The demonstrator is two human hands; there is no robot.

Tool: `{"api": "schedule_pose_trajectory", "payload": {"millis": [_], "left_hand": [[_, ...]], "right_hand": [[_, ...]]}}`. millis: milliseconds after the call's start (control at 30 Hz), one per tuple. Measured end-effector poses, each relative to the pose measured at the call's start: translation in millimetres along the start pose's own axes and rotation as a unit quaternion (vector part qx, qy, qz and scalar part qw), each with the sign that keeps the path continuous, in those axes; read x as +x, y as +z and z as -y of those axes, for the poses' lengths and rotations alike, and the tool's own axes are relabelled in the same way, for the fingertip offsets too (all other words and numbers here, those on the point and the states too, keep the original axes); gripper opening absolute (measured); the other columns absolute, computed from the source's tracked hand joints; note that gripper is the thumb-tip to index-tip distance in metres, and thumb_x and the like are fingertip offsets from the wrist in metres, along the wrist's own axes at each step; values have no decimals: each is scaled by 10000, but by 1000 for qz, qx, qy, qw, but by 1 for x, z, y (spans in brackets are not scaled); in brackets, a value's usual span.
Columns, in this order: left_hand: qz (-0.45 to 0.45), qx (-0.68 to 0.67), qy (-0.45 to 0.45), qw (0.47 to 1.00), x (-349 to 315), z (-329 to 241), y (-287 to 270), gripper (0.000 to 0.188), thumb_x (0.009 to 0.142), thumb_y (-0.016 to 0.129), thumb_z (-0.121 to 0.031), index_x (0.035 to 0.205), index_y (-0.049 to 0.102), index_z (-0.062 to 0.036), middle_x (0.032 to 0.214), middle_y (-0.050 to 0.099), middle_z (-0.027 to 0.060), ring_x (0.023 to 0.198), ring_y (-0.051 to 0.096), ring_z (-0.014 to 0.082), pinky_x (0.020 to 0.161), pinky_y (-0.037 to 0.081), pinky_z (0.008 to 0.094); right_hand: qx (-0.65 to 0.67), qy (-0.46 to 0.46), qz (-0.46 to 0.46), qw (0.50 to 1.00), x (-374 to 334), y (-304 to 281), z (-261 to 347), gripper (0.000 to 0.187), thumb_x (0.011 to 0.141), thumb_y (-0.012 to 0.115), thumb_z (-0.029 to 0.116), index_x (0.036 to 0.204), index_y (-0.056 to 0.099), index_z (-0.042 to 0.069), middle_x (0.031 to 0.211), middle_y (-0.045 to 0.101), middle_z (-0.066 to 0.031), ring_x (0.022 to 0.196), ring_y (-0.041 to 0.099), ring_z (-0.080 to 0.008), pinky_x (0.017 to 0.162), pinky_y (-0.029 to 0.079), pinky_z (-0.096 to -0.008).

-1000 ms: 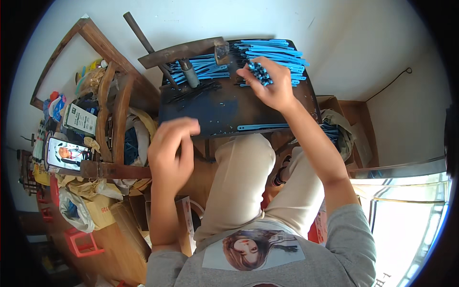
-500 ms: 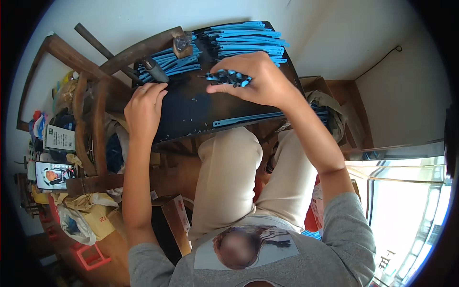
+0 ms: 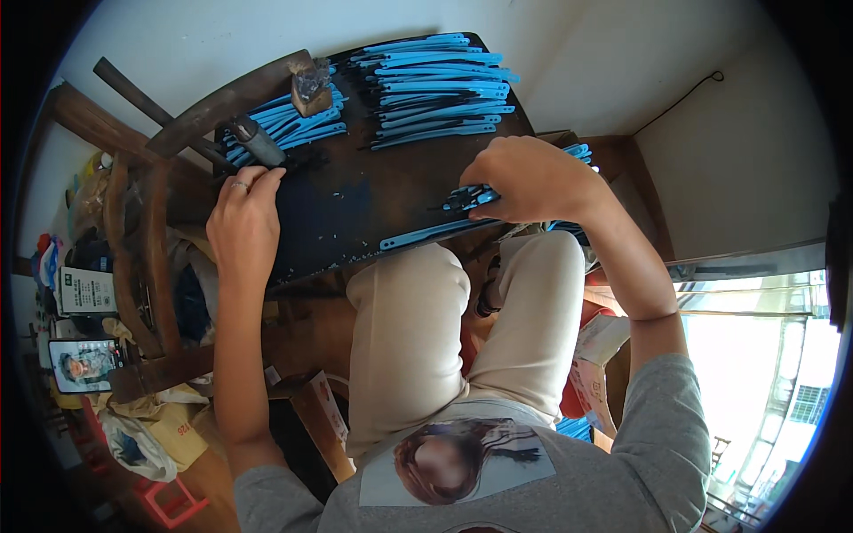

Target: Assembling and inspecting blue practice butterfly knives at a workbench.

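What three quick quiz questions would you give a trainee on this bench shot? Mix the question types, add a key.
1. True or false: the right hand lies flat and empty on the dark work board.
2. Which hand wears a ring? A) left hand B) right hand C) neither
3. Fill in: the large stack of blue strips lies at the board's ___ edge, away from the person.

Key:
1. False: it is closed on a small bundle of blue strips.
2. A
3. far
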State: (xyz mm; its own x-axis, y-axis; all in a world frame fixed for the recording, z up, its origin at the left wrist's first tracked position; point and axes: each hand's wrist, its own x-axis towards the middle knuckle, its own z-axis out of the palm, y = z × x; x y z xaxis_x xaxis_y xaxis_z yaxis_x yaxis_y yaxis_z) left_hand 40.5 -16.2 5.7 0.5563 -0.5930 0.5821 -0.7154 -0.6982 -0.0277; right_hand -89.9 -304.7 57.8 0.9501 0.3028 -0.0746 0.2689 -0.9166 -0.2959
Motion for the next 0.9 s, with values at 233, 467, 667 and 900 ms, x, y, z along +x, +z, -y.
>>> {"api": "schedule_pose_trajectory", "payload": {"millis": [233,467,667,900], "left_hand": [[-38,-13,-15,999,1,0,-1,158,846,614,-38,990,678,-56,972,617,56,862,619,264,712,518,366],[-47,-172,-86,980,-4,-18,-11,181,913,512,-13,1073,595,-34,1037,576,128,833,621,325,699,507,376],[-11,-301,-24,953,-5,-51,-22,172,930,461,-14,1054,580,-15,940,599,174,840,633,334,672,500,364],[110,-390,-28,914,-4,-73,-13,192,863,677,-141,957,635,22,759,641,135,557,593,190,530,449,272]], "right_hand": [[-49,3,49,998,6,-11,11,202,729,734,183,866,690,42,785,647,-154,811,619,-344,724,491,-438],[10,19,64,998,0,-10,5,263,720,732,191,932,693,42,856,660,-159,853,629,-342,748,505,-424],[-25,45,78,996,6,-10,14,254,716,729,192,917,692,42,842,662,-156,843,634,-334,742,508,-422],[-38,-33,-1,999,10,0,10,154,684,727,143,787,657,53,672,616,-119,687,605,-334,625,464,-433]]}}
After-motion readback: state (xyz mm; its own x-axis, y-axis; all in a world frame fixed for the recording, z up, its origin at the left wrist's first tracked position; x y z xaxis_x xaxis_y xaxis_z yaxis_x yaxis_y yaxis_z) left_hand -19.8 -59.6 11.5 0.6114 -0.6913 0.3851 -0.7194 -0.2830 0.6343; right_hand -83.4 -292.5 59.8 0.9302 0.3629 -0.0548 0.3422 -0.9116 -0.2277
